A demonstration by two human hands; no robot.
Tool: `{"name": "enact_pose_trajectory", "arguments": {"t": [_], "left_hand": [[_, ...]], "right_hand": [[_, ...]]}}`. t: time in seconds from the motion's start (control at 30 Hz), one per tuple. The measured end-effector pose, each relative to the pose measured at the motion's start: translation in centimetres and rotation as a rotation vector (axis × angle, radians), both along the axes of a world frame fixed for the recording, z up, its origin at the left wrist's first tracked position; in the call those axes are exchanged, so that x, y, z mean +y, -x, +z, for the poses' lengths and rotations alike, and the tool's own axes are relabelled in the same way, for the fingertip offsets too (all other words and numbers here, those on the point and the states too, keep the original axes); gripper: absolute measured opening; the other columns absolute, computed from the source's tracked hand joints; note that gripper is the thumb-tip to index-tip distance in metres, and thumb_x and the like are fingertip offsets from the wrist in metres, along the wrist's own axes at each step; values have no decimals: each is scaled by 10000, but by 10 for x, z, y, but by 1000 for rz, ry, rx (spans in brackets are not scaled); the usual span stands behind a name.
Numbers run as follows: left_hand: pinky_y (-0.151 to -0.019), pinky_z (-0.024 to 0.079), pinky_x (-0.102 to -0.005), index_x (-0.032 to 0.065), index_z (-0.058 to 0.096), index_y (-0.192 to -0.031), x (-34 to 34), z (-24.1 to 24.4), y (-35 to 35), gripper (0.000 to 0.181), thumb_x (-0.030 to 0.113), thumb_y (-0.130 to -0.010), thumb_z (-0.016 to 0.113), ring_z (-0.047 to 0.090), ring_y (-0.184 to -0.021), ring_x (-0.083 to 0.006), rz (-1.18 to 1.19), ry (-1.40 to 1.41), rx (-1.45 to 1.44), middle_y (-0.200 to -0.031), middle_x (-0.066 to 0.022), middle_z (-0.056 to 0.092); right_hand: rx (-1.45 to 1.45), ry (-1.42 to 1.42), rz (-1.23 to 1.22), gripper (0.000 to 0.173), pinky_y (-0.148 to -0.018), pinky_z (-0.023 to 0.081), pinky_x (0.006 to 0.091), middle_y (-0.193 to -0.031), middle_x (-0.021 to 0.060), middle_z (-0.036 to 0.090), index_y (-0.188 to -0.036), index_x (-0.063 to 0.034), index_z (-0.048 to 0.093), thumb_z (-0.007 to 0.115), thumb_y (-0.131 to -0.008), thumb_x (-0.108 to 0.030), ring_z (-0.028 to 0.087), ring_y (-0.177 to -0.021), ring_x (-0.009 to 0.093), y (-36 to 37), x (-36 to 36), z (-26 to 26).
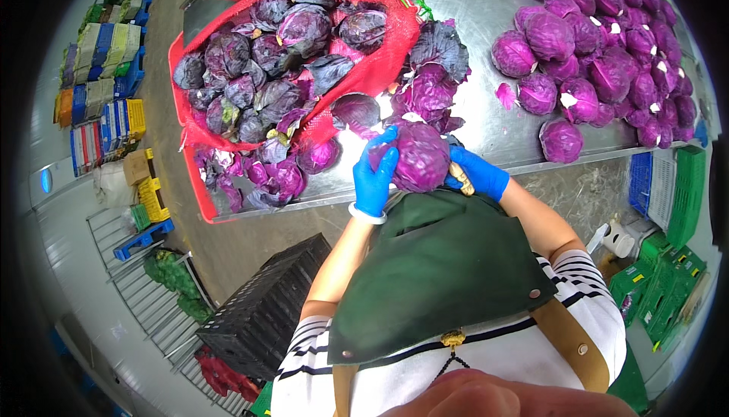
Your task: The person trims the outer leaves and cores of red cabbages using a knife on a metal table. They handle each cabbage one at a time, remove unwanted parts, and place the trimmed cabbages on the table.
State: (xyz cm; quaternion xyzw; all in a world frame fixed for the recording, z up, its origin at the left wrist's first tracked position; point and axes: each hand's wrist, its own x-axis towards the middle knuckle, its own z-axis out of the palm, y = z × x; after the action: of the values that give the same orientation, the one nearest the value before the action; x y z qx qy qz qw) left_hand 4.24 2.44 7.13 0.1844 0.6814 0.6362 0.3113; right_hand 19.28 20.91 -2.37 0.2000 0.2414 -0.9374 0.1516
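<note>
A trimmed red cabbage [418, 158] is held close to the green apron [444, 269], above the front edge of the steel table [478, 138]. My left hand [373, 175], in a blue glove, grips the cabbage's left side with the thumb across its face. At its right side is my right hand [478, 172], also gloved in blue, closed around a pale, banded handle [462, 179]. Whatever the handle belongs to is hidden. Loose dark outer leaves [438, 52] lie just beyond the cabbage.
An opened red mesh sack [393, 55] of untrimmed red cabbages stands at left, with leaf scraps [279, 180] in front of it in a red tray [208, 203]. Trimmed cabbages [609, 75] are piled at right. Black crates [265, 306] stand on the floor to my left, green crates [655, 280] to my right.
</note>
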Motion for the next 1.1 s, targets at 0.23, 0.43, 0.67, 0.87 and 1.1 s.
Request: {"name": "enact_pose_trajectory", "arguments": {"t": [0.23,0.43,0.67,0.87,1.1], "left_hand": [[-1092,409,-382,-49,597,-1278,9,9,10,283,88,-1045,514,588,-1235,-255,-60,-132,149,-1305,-182,643],[-1043,457,-385,-54,606,-1256,12,34,17,283,111,-1054,498,631,-1169,-264,-107,-68,421,-1273,-170,659],[-1018,491,-427,-24,474,-1418,17,78,44,533,117,-940,663,600,-1219,-327,231,39,314,-1374,-226,566],[-1150,344,-462,22,319,-1537,2,32,34,1005,250,-741,889,396,-1410,-347,-178,377,449,-1538,-192,392],[-1144,357,-436,64,324,-1538,13,1,-12,1086,239,-656,932,394,-1386,-310,51,275,471,-1530,-182,347]], "right_hand": [[214,82,-138,519,-498,505,240,-1117,69,660,-1462,-88,448,573,-964,-164,652,-709,123,6,-2,-11],[-27,102,-210,825,-552,503,235,-1101,44,655,-1546,-119,336,736,-879,-396,625,-732,104,29,-15,-9],[57,98,-186,761,-597,567,254,-1247,90,633,-1537,-122,335,707,-884,-236,683,-915,154,14,-7,-37],[44,80,-201,784,-497,503,200,-1146,56,651,-1540,-132,338,731,-868,-221,647,-745,100,22,-6,11],[52,-426,-230,751,-570,459,208,-1023,13,653,-1524,-124,396,757,-866,-135,538,-640,39,40,-6,47]]}}
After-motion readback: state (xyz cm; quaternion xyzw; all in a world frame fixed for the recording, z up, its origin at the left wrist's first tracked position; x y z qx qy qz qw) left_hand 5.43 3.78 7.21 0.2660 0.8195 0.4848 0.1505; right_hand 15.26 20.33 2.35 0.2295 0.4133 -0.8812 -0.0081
